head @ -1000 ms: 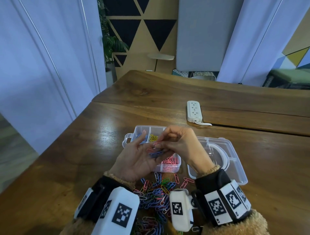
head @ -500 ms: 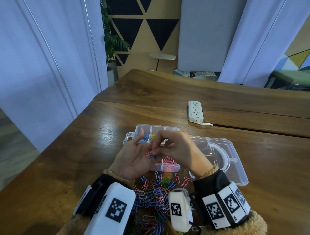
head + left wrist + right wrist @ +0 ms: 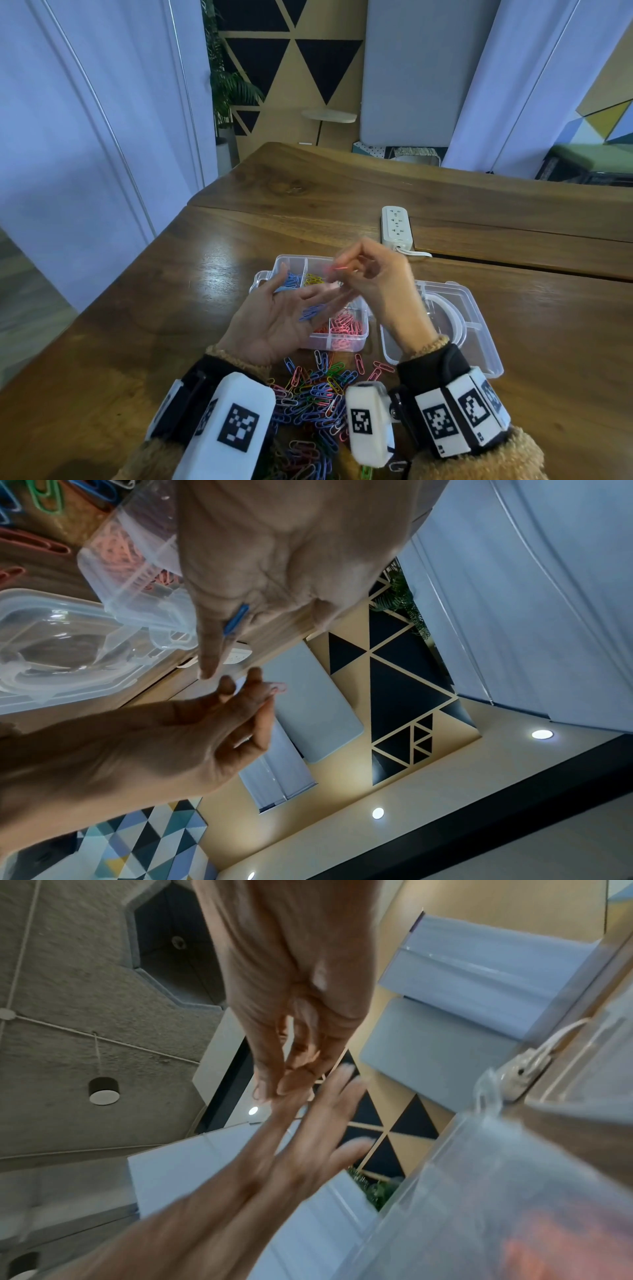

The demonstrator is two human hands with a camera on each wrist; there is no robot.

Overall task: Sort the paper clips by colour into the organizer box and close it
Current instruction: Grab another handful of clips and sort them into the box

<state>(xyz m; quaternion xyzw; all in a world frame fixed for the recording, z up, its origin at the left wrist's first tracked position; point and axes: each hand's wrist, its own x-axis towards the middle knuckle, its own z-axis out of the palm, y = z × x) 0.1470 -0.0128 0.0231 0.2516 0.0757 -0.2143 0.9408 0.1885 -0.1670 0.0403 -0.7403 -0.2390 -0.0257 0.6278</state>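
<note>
The right hand (image 3: 376, 281) now lifts off the left palm toward twelve o'clock, pinching a pink clip (image 3: 340, 268). The left hand (image 3: 284, 318) opens flatter, blue clips (image 3: 313, 311) exposed on its fingers.

The left hand (image 3: 274, 322) lies palm up with its fingers (image 3: 329, 294) stretched forward and only loosely spread, the thumb (image 3: 279, 279) out to the side. The right hand (image 3: 373, 281) is raised just beside and slightly above it, wrist bent, its thumb and forefinger (image 3: 346, 257) closed together in a pinch while the other fingers curl loosely underneath. The fingertips of the two hands sit very near each other. Both forearms reach forward from the bottom of the head view in fleecy sleeves, each wrist wearing a strapped camera block.
</note>
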